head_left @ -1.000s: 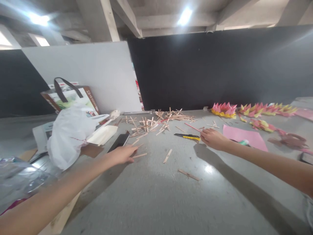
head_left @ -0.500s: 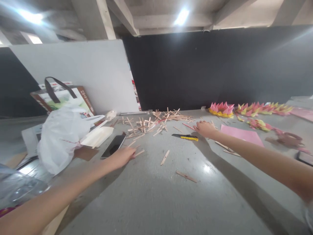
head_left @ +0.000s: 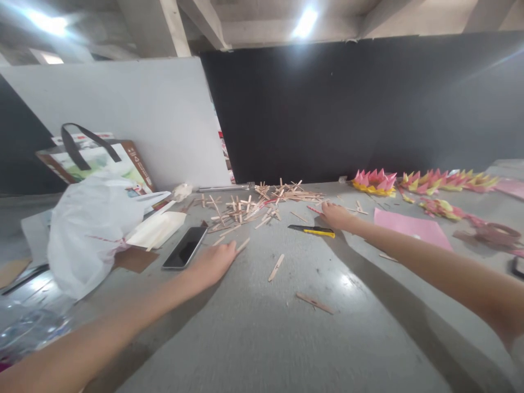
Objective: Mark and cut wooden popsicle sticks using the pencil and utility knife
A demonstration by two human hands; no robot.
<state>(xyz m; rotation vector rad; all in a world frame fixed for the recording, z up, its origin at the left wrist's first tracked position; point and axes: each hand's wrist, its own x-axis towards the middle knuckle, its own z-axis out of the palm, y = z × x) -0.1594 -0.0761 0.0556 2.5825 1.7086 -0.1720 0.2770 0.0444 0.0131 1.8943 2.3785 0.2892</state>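
My left hand [head_left: 218, 263] is closed on a wooden craft stick [head_left: 243, 245], which pokes out past the fingertips just over the grey table. Beyond the yellow utility knife [head_left: 317, 231], the fingers of my right hand [head_left: 338, 215] close around a thin red-and-white striped stick [head_left: 314, 209]; only its left end shows. A heap of craft sticks [head_left: 282, 194], some joined crosswise, spreads between and behind the hands. Nearer to me lie two loose sticks, one pale [head_left: 276, 267] and one brownish [head_left: 315, 303]. A phone [head_left: 186, 248] rests left of my left hand.
On the left stand a white plastic bag [head_left: 88, 229] and a carrier bag [head_left: 129, 158]. Pink and yellow paper flowers [head_left: 374, 183] line the back right, with a pink sheet [head_left: 409, 226] before them. A dark panel [head_left: 327, 109] rises behind the table.
My left hand has shifted slightly right, and the craft stick in it now points farther up. My right hand has slid a little left along the striped stick. The view has shifted slightly.
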